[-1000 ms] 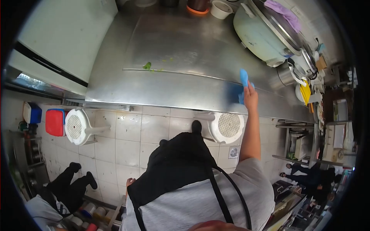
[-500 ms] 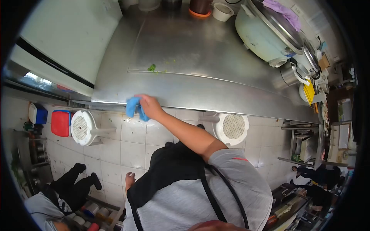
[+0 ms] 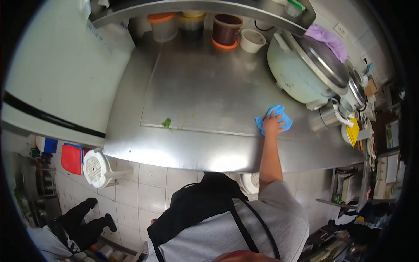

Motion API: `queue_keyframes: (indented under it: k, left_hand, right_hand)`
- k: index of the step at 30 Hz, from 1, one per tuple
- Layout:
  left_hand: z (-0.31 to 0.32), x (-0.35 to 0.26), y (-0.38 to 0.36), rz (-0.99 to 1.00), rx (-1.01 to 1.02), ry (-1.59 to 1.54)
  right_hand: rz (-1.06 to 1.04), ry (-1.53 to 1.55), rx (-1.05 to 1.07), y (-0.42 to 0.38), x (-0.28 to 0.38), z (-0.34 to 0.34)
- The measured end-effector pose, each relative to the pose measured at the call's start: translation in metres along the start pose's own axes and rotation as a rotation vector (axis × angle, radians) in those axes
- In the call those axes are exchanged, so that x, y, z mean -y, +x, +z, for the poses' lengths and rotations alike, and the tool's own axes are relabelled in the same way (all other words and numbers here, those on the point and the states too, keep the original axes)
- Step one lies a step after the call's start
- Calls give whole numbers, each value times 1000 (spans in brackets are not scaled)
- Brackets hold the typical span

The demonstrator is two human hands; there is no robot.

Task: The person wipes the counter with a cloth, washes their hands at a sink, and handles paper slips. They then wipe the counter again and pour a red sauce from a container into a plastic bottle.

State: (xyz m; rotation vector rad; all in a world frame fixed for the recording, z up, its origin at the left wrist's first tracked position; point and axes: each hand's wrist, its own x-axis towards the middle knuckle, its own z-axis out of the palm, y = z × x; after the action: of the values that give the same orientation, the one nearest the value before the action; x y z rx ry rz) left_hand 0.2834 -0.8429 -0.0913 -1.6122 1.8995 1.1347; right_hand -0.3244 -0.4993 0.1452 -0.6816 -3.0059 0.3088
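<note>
My right hand [image 3: 273, 125] presses a crumpled blue cloth [image 3: 286, 120] against the stainless steel counter [image 3: 205, 100], toward its right side. The fingers lie over the cloth, and its edges stick out around them. A small piece of green leaf [image 3: 166, 123] with a few green bits beside it lies on the counter left of the middle. Only a sliver of my left hand [image 3: 153, 221] shows, low beside the black apron; its fingers are hidden.
A large rice cooker [image 3: 292, 72] and a metal pot [image 3: 327, 115] stand on the right. Tubs, including a brown one [image 3: 227, 29], line the back under a shelf [image 3: 196, 6]. White stools [image 3: 97, 168] stand below. Another person [image 3: 80, 222] is at lower left.
My right hand has moved from the counter's front edge onto its right part, with the blue cloth. My view has shifted, bringing the back shelf into sight. My left hand is now mostly hidden.
</note>
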Motion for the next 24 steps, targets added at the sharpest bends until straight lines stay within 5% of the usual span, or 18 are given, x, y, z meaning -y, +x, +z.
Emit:
queue_keyframes:
  k: [6, 7, 10, 13, 16, 24]
  left_hand:
    - [-3, -105, -8, -39, -19, -179]
    - [-25, -183, -59, -11, -45, -197]
    - [-6, -165, -47, -2, -57, -283]
    - [21, -113, -37, 16, -90, -50]
    - [37, -90, -50, -58, -95, -19]
    - [53, -30, -70, -221, -145, -183]
  right_hand:
    - [-168, 49, -39, 120, 77, 65]
    - [-183, 66, -45, 138, 92, 65]
    - [-152, 40, -69, 191, 135, 77]
    - [-281, 106, 28, 212, 174, 73]
    - [-649, 93, 155, 222, 197, 81]
    - [-1236, 175, 355, 143, 183, 82]
